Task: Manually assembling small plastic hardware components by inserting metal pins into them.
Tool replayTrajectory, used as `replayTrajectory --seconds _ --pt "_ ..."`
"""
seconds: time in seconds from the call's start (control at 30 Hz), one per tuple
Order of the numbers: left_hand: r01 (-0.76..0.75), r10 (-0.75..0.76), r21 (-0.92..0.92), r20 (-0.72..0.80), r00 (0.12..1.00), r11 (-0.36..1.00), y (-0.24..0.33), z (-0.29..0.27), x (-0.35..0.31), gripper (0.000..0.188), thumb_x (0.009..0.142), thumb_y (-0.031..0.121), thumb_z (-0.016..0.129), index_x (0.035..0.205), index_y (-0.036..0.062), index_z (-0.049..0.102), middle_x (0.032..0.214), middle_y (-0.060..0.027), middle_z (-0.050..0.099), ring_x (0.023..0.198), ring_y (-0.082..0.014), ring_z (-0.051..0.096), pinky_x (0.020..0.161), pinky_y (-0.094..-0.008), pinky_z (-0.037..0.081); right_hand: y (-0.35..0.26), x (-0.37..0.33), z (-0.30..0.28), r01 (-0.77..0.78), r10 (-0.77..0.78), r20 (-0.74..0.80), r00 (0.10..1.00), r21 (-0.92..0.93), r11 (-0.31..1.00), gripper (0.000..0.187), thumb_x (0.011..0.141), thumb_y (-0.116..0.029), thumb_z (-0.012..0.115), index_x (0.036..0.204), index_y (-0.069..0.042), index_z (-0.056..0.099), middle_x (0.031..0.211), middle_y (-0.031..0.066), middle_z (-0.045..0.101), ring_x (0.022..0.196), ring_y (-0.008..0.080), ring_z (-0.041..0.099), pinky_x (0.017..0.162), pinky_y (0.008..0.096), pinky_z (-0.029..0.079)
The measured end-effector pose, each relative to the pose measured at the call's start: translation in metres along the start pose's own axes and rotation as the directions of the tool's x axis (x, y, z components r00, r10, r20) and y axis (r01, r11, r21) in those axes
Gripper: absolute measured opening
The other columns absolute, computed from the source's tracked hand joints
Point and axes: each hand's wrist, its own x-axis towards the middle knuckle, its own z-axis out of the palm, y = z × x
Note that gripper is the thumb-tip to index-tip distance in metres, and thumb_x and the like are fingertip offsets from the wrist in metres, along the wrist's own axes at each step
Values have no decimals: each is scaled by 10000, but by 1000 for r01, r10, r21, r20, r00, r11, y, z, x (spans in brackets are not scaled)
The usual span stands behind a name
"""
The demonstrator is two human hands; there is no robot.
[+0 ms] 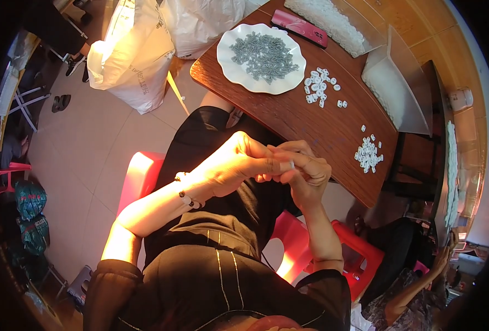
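Above my lap, near the table's front edge, my two hands meet with their fingertips together. My left hand [247, 160] is closed in a pinch, and my right hand [309, 171] has its fingers curled against it. A small white piece [292, 164] shows between the fingertips; its exact form is mostly hidden. On the brown table [344, 127] beyond, a wavy-rimmed white plate [226, 62] bears a heap of small grey rod-like pieces [266, 57]. Loose white small parts [319, 85] lie right of the plate, and another pile of white parts [368, 154] sits nearer the right end.
A pink phone-like object [299, 28] lies behind the plate. Clear-walled bins of white parts [390, 91] line the far right side. Large white sacks [137, 60] stand at the far left. A pink stool [142, 176] is beside me; another person's arm [421, 281] shows at lower right.
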Motion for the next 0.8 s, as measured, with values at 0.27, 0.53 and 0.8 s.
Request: replayTrajectory --seconds 0.27,0.53,0.8 --pt "-17 17 63 -1 1000 998 3 -4 5 336 866 333 691 819 0 711 737 -27 635 670 -67 534 611 -210 423 14 1 -1 -100 100 6 995 55 993 434 844 -378 677 1019 19 687 1019 184 648 955 265 633 789 348 530" --pt "50 -49 -53 24 998 997 -2 -15 9 345 890 369 660 832 30 695 777 -11 655 678 -59 545 640 -194 441 31 0 -12 -194 173 111 979 216 957 554 818 -416 692 1128 40 638 1110 201 615 1087 279 572 899 370 465" --pt "50 -50 0 6 999 999 -2 -14 9 332 890 358 662 829 34 699 765 0 649 661 -45 527 607 -181 412 31 4 -12 -147 123 126 984 206 967 577 820 -426 686 1166 33 632 1149 147 646 1019 191 578 858 307 469"
